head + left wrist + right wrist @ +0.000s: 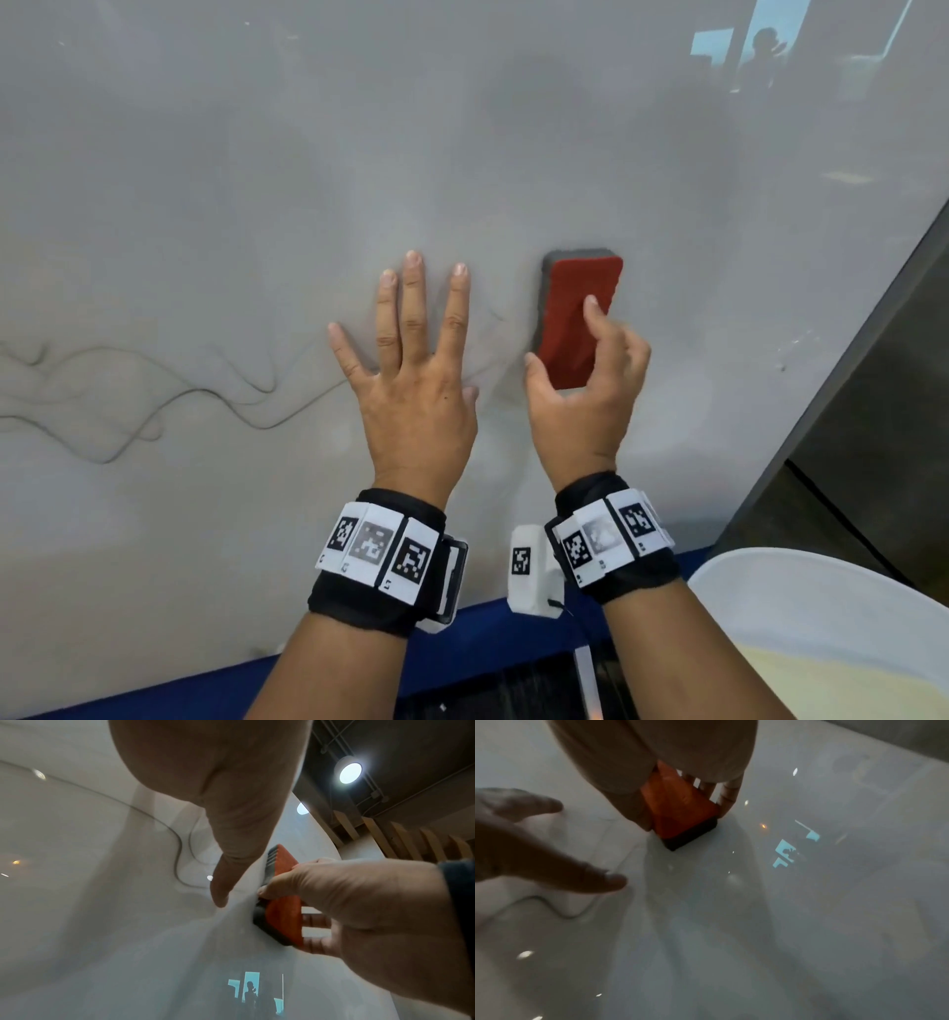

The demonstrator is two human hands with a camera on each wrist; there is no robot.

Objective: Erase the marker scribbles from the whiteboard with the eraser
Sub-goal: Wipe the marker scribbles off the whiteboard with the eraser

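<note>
A red-backed eraser (575, 318) with a dark felt pad lies flat against the whiteboard (257, 154). My right hand (585, 390) grips it by its long sides, thumb on the left edge and fingers curled over the right. In the right wrist view the eraser (680, 815) shows its dark pad on the board, and the left wrist view has the eraser (282, 923) from the side. My left hand (411, 360) lies flat with straight spread fingers just left of the eraser. Thin grey marker scribbles (128, 401) wind across the board's left part, up to my left hand.
The board's dark right frame (873, 329) slants down beside my right hand. A white round object (821, 616) sits at the lower right, and a blue strip (488, 627) runs along the board's lower edge. The board around the eraser looks smeared grey.
</note>
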